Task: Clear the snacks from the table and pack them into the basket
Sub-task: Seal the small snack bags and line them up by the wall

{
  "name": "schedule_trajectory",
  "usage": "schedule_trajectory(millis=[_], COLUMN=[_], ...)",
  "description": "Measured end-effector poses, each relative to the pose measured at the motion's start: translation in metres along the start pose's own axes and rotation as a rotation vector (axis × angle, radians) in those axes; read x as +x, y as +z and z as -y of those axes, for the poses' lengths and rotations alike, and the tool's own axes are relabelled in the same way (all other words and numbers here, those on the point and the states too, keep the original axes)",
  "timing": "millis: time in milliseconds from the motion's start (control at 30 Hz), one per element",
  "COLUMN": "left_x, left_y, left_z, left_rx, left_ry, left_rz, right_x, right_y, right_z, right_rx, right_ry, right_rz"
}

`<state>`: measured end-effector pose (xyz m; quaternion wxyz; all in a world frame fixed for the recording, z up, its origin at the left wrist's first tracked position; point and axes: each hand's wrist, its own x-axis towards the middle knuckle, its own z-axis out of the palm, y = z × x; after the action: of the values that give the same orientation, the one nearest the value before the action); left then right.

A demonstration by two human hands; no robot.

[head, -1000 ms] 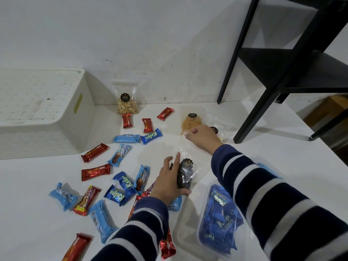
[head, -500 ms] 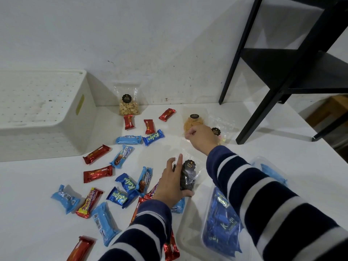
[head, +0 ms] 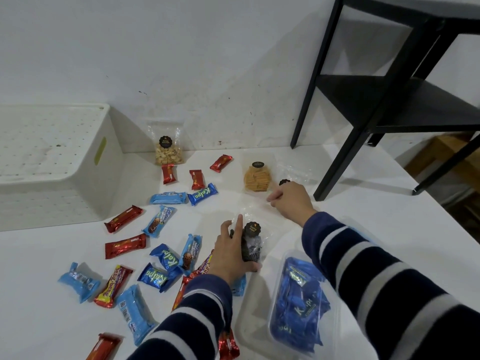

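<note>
Little is shifting between the earlier frames and this one: the left hand (head: 233, 252) is still clamping the clear bag of dark cookies (head: 250, 242) against the surface (head: 363, 216), while the right hand (head: 291, 201) is creeping slightly along that bag's crinkled top edge. The left grip is wrapping the bag's filled lower part, thumb underneath and forefinger pointing up along the plastic. The right grip is clenching around a fold of the loose clear film near the top, probably to gather or flatten it so the bag lifts as one piece.

Just beyond the right hand, a bag of pale stick crackers (head: 255, 178) is lying flat, and another clear bag with a dark sticker (head: 292, 176) is peeking out behind the knuckles. A bag of nuts (head: 167, 149) is leaning against the wall. Red and blue wrapped bars (head: 155, 222) are lying scattered across the left half of the surface, none yet packed. Near the person, a clear tub of blue wrappers (head: 296, 302) is sitting under the right sleeve.

The white perforated basket (head: 78, 193) is standing at the far left, well apart from both hands. A black shelf frame (head: 368, 94) is standing on the surface's right side against the white wall.
</note>
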<state>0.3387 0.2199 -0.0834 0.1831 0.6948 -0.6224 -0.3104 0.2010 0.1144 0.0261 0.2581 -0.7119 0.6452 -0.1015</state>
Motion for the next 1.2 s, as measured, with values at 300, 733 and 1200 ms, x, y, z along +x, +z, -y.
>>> schedule_trajectory(millis=[300,733,1200], left_x=[0.025,0.040,0.022], left_y=[-0.030,-0.028,-0.018], left_z=[-0.045,-0.039,-0.005], left_rx=[-0.697,-0.723,-0.391], left_ry=[-0.217,-0.168,-0.071], left_rz=[-0.291,-0.345,-0.225], right_x=[-0.011,-0.006,-0.014], right_y=[0.010,0.017,0.078], right_z=[0.003,0.008,-0.010], right_rx=[0.088,0.052,0.389], right_ry=[-0.135,0.037,0.084], right_rz=[0.092,0.008,0.263])
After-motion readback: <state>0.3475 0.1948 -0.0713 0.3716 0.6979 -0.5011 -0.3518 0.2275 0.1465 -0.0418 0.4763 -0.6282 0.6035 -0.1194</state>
